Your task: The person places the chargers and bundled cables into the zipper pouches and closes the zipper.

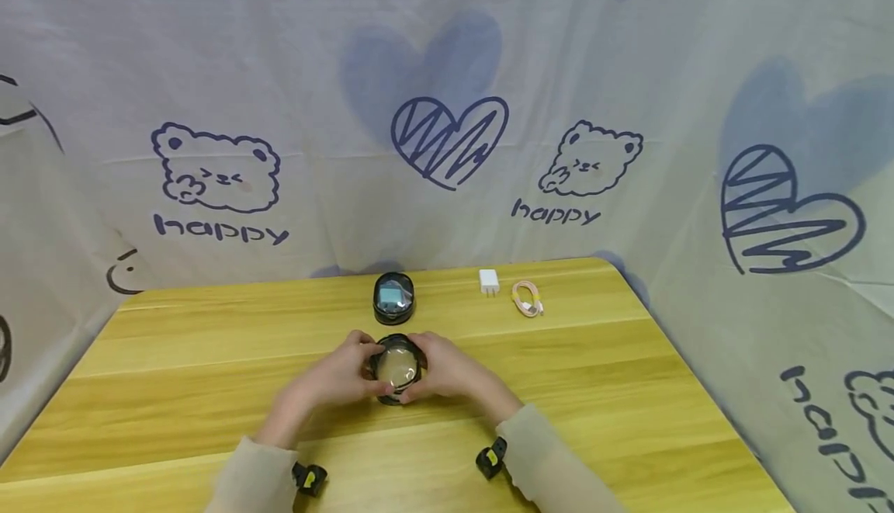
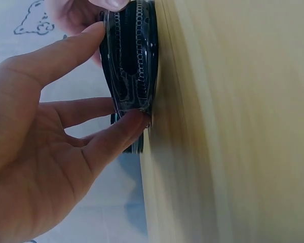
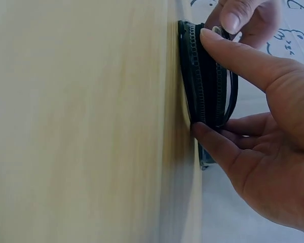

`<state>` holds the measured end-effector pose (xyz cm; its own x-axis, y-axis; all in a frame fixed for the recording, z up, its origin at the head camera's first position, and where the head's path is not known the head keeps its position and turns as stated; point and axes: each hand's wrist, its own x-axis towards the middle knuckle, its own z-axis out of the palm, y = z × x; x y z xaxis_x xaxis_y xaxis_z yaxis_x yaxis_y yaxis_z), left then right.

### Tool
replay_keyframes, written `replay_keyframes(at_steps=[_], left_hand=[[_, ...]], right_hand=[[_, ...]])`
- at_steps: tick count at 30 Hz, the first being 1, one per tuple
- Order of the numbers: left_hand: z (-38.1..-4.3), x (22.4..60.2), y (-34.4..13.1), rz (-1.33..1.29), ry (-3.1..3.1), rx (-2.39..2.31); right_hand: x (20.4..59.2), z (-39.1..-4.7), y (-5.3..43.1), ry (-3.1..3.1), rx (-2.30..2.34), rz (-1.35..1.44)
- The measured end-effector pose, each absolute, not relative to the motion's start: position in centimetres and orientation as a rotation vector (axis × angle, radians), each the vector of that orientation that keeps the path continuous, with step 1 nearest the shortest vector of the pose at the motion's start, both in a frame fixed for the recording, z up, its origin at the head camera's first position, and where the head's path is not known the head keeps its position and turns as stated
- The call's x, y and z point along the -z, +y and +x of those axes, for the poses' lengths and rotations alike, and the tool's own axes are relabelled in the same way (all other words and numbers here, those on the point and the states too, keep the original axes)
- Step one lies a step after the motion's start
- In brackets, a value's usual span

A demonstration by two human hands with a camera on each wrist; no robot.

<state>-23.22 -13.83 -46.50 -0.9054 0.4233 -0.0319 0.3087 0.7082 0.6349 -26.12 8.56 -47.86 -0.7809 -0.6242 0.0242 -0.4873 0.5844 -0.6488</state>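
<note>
A small round zippered pouch (image 1: 398, 368) with a see-through top and black trim lies at the middle of the table. My left hand (image 1: 344, 372) grips it by its left side and my right hand (image 1: 445, 367) by its right side, thumbs toward me. In the left wrist view the pouch's zipper side (image 2: 129, 55) faces the camera, with the left thumb and fingers against its edge. The right wrist view shows the zipper teeth along the pouch (image 3: 205, 76), the right hand's fingers (image 3: 228, 53) on its rim. The pouch sits right at the tabletop.
Just behind stands a second black zippered pouch (image 1: 394, 298) with a blue-grey thing under its clear top. Farther right lie a white charger plug (image 1: 489, 281) and a coiled pink cable (image 1: 527, 298) with a yellow tie. A printed cloth (image 1: 314, 109) hangs behind the wooden table (image 1: 615, 404).
</note>
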Motion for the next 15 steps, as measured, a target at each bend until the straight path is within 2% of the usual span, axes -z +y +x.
replay_keyframes(at_steps=[15], left_hand=[[-22.6,46.9,-12.0,0.641,2.721,-0.988]], right_hand=[[47.7,-25.0,9.8,2.623,0.882,-1.031]])
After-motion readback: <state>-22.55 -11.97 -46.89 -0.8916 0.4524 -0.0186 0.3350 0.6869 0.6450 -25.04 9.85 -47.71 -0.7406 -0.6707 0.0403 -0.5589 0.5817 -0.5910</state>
